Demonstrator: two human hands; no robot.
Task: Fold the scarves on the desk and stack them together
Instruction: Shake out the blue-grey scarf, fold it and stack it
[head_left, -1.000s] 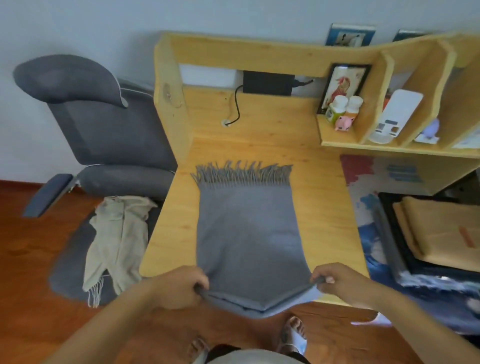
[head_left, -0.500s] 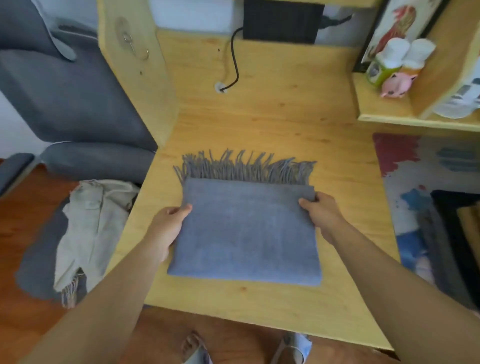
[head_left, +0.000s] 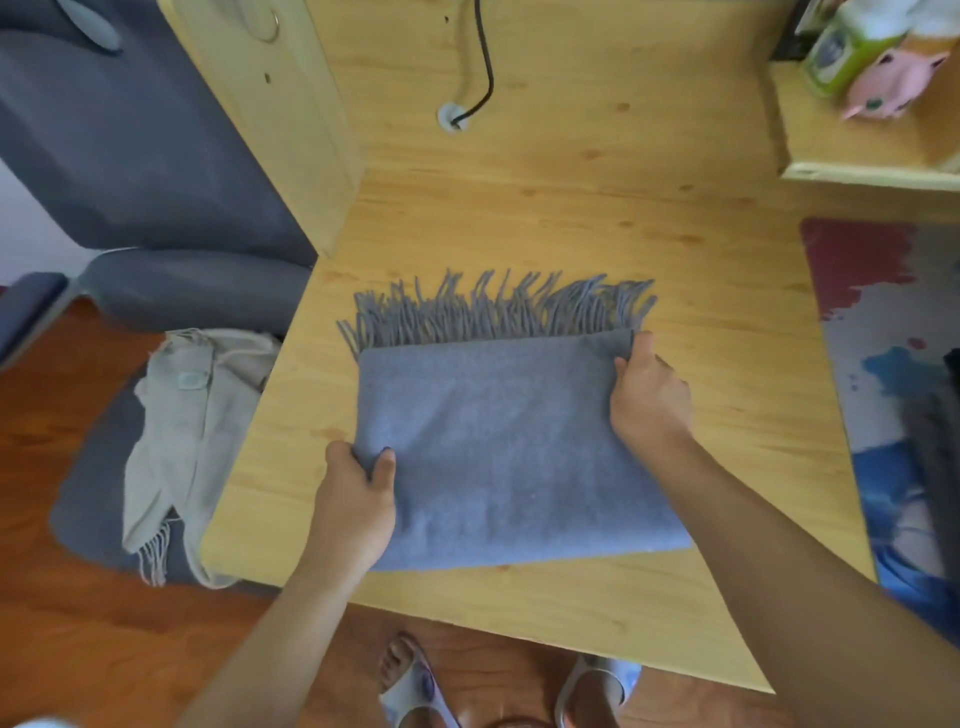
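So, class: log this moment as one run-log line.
stage: folding | grey scarf: folded, flat on desk, fringe at far edge | left hand: pinches left edge | right hand: grips far right corner

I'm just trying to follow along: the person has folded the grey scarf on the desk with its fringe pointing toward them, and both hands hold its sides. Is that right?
Not quite. In the head view the grey scarf lies folded on the desk, but its fringe points away from the person, toward the back of the desk. The rest holds: the left hand grips the left side and the right hand grips the right side.
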